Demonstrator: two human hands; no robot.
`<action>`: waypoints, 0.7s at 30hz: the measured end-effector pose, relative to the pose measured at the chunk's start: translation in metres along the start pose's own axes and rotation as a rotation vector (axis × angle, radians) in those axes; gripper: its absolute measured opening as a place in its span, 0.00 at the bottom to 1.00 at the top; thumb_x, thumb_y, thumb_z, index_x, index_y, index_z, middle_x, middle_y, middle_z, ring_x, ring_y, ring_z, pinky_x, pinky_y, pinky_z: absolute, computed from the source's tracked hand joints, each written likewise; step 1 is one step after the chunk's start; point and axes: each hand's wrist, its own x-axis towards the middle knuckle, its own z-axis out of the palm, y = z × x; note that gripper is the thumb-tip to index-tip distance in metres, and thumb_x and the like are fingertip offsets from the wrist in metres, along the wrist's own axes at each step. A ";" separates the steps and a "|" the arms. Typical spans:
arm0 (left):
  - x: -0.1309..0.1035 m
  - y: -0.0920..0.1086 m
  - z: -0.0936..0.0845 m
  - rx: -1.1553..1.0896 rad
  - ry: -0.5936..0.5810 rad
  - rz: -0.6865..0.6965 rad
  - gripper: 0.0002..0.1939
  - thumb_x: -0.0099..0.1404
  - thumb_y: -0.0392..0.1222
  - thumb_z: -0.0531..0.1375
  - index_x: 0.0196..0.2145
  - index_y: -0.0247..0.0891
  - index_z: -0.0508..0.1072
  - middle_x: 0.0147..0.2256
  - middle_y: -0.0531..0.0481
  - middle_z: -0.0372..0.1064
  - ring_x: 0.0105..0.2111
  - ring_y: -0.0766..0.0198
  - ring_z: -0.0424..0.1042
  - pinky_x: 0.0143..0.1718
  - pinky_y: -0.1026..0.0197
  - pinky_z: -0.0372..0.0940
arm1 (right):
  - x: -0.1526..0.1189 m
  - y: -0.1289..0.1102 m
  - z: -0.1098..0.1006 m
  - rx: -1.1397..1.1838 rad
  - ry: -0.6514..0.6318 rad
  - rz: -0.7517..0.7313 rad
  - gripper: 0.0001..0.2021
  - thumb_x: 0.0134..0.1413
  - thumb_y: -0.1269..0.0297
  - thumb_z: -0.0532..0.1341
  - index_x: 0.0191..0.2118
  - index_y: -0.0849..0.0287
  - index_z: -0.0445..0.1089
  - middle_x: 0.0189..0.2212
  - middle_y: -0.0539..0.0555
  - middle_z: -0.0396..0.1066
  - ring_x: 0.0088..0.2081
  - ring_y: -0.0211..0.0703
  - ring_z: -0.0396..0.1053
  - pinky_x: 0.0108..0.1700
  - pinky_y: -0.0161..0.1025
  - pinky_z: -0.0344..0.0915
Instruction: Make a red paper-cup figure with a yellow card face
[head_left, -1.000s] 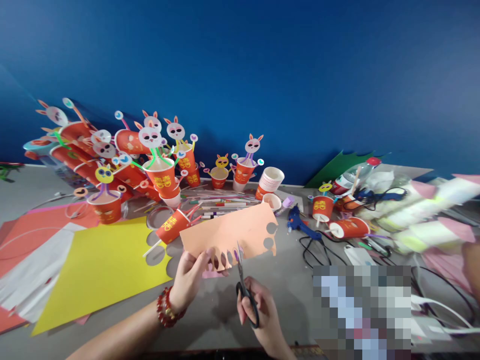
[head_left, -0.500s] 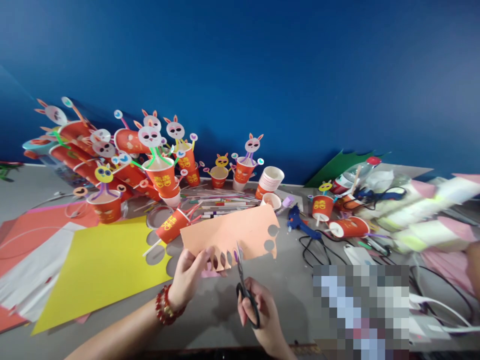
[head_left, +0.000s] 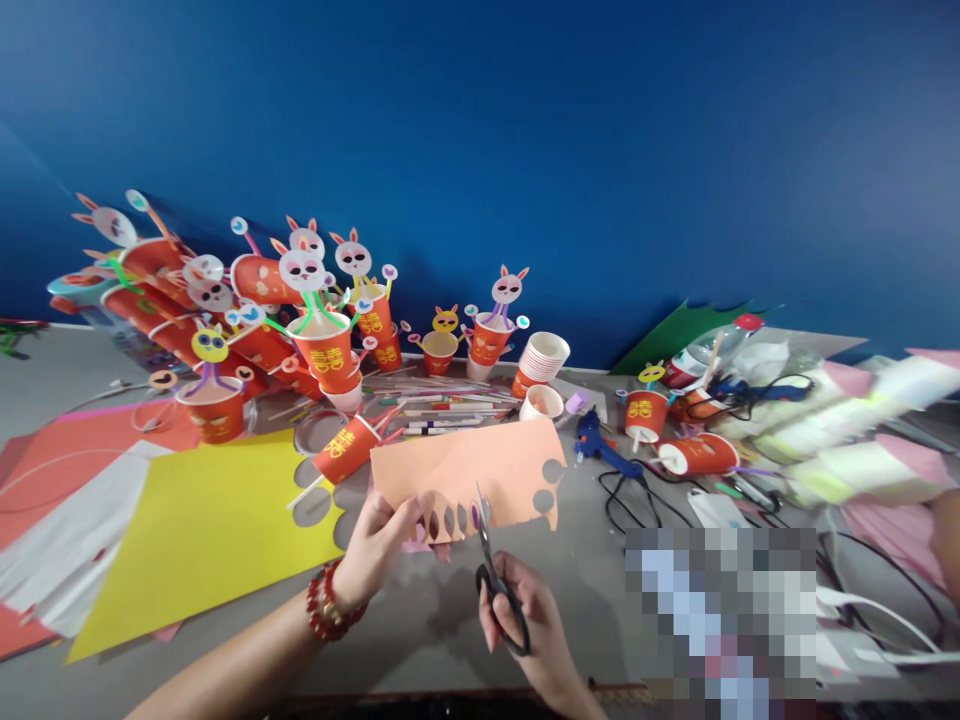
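Note:
A sheet of orange paper (head_left: pixel 465 465) is held up over the table by my left hand (head_left: pixel 381 550), which pinches its lower left corner. Round holes show at the sheet's right end, and several narrow pointed cut-outs run along its lower edge. My right hand (head_left: pixel 529 610) grips black-handled scissors (head_left: pixel 486 545), fingers through the loops. Their blades point up and meet the paper near its lower edge, right of the cut-outs. Below the sheet lies a bit of pink paper (head_left: pixel 415 540), partly hidden.
Left lies yellow paper (head_left: pixel 195 530) with round holes. Behind it stand red paper cups with rabbit figures (head_left: pixel 322 350). Pens (head_left: pixel 450 408) and stacked cups (head_left: pixel 546 350) are at the back. Right are a blue glue gun (head_left: pixel 596 440), cables, a bottle (head_left: pixel 712 345) and white paper rolls (head_left: pixel 862 475).
The orange paper has shifted slightly right and tilted a little, with my left hand moving along. The scissors stay at the lower edge of the sheet.

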 end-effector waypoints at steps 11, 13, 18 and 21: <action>0.001 0.006 0.000 0.045 -0.024 0.004 0.21 0.67 0.48 0.58 0.19 0.36 0.69 0.16 0.51 0.70 0.14 0.66 0.68 0.20 0.65 0.60 | 0.000 -0.004 -0.002 -0.002 0.009 0.031 0.28 0.49 0.33 0.61 0.25 0.57 0.60 0.12 0.45 0.58 0.15 0.31 0.49 0.21 0.33 0.48; 0.001 0.007 0.001 0.038 -0.024 0.002 0.21 0.66 0.48 0.59 0.18 0.37 0.67 0.16 0.51 0.70 0.15 0.65 0.68 0.20 0.65 0.61 | -0.001 -0.006 -0.003 -0.011 0.013 0.058 0.29 0.48 0.33 0.61 0.24 0.57 0.58 0.12 0.45 0.58 0.15 0.31 0.49 0.21 0.33 0.48; 0.001 0.008 -0.001 0.033 -0.026 0.000 0.21 0.66 0.48 0.59 0.17 0.37 0.66 0.17 0.52 0.70 0.15 0.65 0.70 0.19 0.65 0.62 | -0.002 -0.008 -0.006 -0.028 0.004 0.093 0.29 0.46 0.32 0.61 0.23 0.56 0.57 0.12 0.45 0.57 0.14 0.32 0.49 0.20 0.33 0.47; 0.001 0.007 -0.004 0.034 -0.058 0.002 0.21 0.67 0.46 0.59 0.18 0.37 0.65 0.18 0.52 0.71 0.16 0.65 0.71 0.19 0.65 0.63 | -0.003 -0.010 -0.007 -0.046 0.010 0.101 0.31 0.44 0.29 0.61 0.23 0.56 0.58 0.12 0.45 0.58 0.14 0.32 0.50 0.20 0.33 0.48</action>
